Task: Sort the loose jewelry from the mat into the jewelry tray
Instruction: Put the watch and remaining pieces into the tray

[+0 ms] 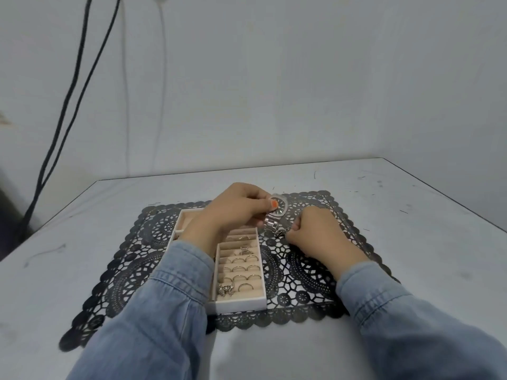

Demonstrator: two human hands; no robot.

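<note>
Silver metal watch (277, 208) with a dark dial is held in the middle of the frame, above the black lace mat (301, 283) and just right of the far end of the jewelry tray (238, 303). The left hand (233, 212) grips the case, with the thumb lying on the dial. The right hand (318, 234) has its fingers curled and seems to pinch the loose end of the link band. I judge the watch rather heavy and slippery, with a glass that scratches and a band that hangs limp. It is better to hold the case by its sides and support the band. Rings (244, 268) already sit in the tray's beige slots.
</note>
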